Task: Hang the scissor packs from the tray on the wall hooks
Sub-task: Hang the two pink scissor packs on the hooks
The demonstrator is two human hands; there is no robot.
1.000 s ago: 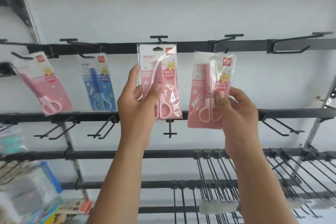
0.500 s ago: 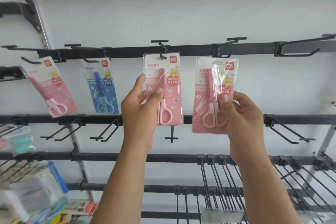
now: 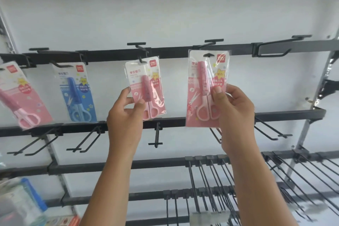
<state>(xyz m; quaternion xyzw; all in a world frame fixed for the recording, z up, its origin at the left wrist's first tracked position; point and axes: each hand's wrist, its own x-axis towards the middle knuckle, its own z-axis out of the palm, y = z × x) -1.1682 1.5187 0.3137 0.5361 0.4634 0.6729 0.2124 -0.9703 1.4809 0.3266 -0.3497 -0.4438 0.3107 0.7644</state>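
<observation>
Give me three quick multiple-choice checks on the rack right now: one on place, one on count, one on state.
1. Where does the blue scissor pack hang?
A. Between two pink packs on the upper rail
B. On the lower rail
C. At the far right end

2. How many scissor packs are in view?
A. Two
B. Four
C. Six

3. What is the state of the pack in the right hand?
A. Hanging free on a hook
B. Held up, with its hang hole just below the hook above it
C. Lying in a tray

Answers: 1 A, with the far-left pink pack on one side and the pink pack at the left hand on the other. 2 B, three pink and one blue. 3 B, the fingers pinch the right pink pack and its hole sits under the hook.
</observation>
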